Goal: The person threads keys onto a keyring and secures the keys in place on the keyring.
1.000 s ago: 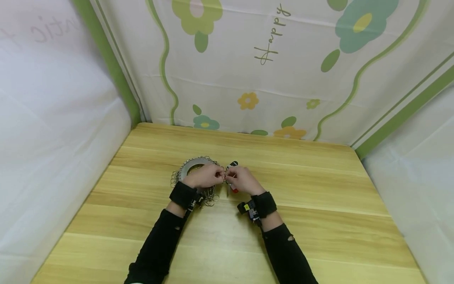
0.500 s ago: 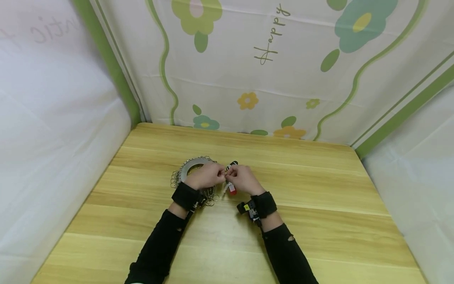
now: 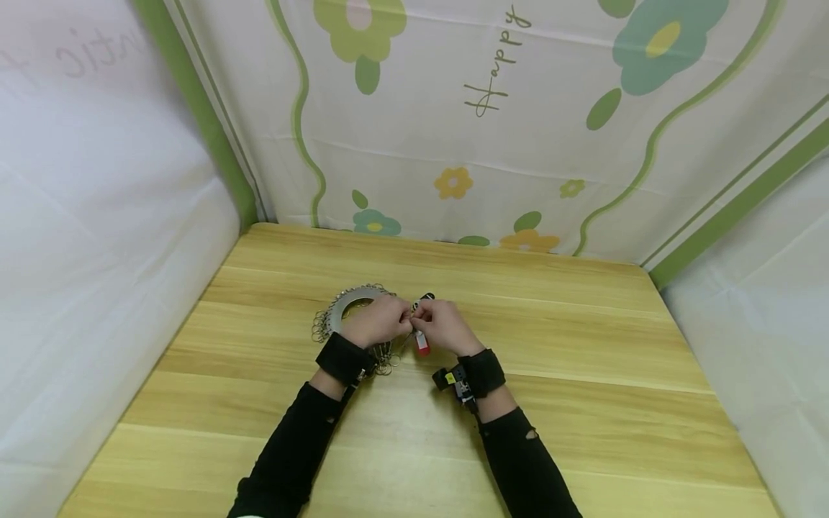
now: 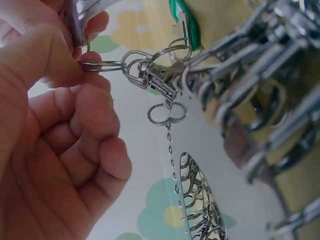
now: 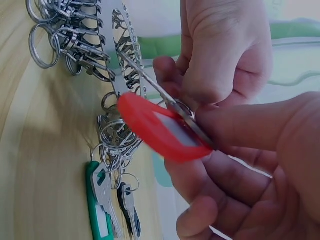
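In the head view my left hand (image 3: pixel 381 321) and right hand (image 3: pixel 442 327) meet fingertip to fingertip, just right of a flat metal hoop (image 3: pixel 337 311) hung with many clasps. My left thumb and finger pinch a split ring (image 4: pixel 106 66) joined to a swivel clasp (image 4: pixel 155 80). Between the right thumb and fingers is a key (image 5: pixel 187 120), with a red key tag (image 5: pixel 150 132) beside it. The tip of the left fingers lies close to the key's head, partly hiding its ring.
A green key tag (image 5: pixel 94 200) with a key, and a key with a black tag (image 5: pixel 131 215), hang by rings near the hoop. The wooden table (image 3: pixel 583 374) is backed by a flowered cloth (image 3: pixel 401 144).
My left hand has edged slightly to the right. The red tag shows more below the right hand and has shifted a little left; the right arm has barely moved.
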### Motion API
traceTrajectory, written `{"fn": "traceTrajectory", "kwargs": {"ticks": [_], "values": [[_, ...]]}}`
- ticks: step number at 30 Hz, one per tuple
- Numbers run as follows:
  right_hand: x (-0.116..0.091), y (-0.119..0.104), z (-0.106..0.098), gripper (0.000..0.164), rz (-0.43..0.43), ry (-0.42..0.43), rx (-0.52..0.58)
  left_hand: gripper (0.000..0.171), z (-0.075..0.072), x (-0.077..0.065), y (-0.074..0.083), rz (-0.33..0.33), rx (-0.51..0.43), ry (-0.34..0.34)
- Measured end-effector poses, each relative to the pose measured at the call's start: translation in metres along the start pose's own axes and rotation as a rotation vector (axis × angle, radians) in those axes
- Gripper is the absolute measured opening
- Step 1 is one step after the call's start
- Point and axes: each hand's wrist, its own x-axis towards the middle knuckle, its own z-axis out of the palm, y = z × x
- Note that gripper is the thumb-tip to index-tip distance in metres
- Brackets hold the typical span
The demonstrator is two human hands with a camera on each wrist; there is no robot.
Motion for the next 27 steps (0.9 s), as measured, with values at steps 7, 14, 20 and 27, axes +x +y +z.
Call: {"fn": "traceTrajectory", "kwargs": {"ticks": [7,14,20,27], "values": [[0.0005,0.0001,0.0011,0.009,0.010,0.011,0.006,0.022,-0.0026,-0.0015,0.0016,-0.006,-0.042,0.008],[-0.0005,-0.0019,0.0010,0.008,0.067,0.060,0.021,0.019,-0.0044,-0.0022,-0.0015,0.034,-0.094,-0.018],[-0.0015,-0.0033,0.0011,0.008,0.076,0.067,0.012,0.018,-0.0039,-0.0034,-0.0027,0.051,-0.105,-0.038],[-0.0034,-0.0041,0.0001,0.008,0.062,0.034,0.005,0.019,-0.0050,-0.0048,-0.0014,0.032,-0.105,-0.055]]}}
